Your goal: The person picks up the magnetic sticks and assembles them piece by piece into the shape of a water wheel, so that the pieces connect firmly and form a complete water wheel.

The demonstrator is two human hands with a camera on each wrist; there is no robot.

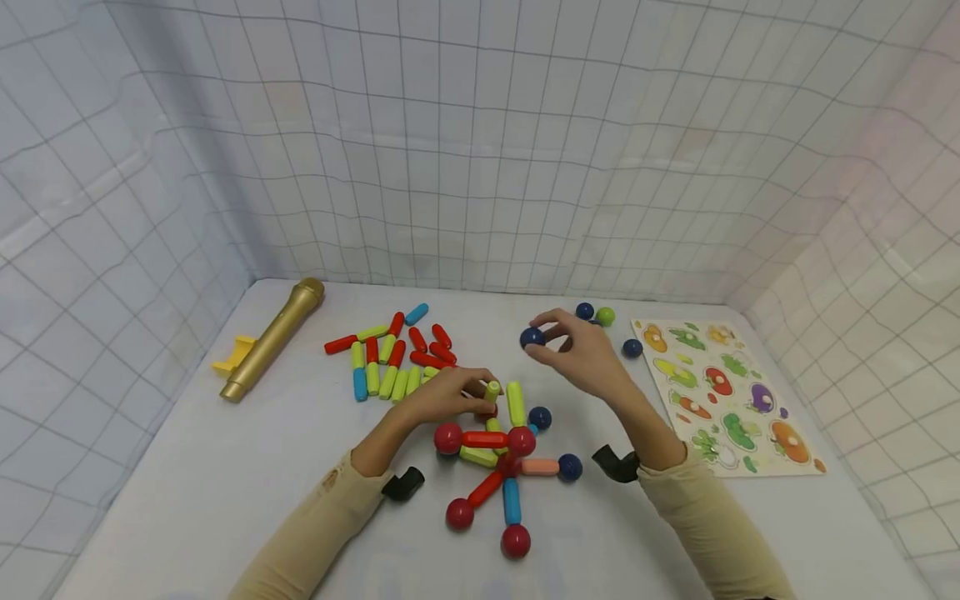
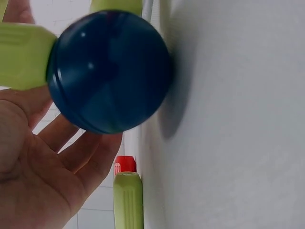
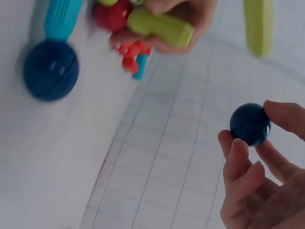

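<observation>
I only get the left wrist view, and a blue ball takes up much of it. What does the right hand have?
Observer: The right hand pinches a small blue ball between thumb and fingers, held up off the table.
Operator: Any more like that lying loose?
Observer: Yes, in the head view a spare blue ball lies just left of the vegetable board.
Operator: And on my side, what's being gripped?
Observer: The left hand grips a green stick with a red ball at one end, which the right wrist view shows.
</observation>
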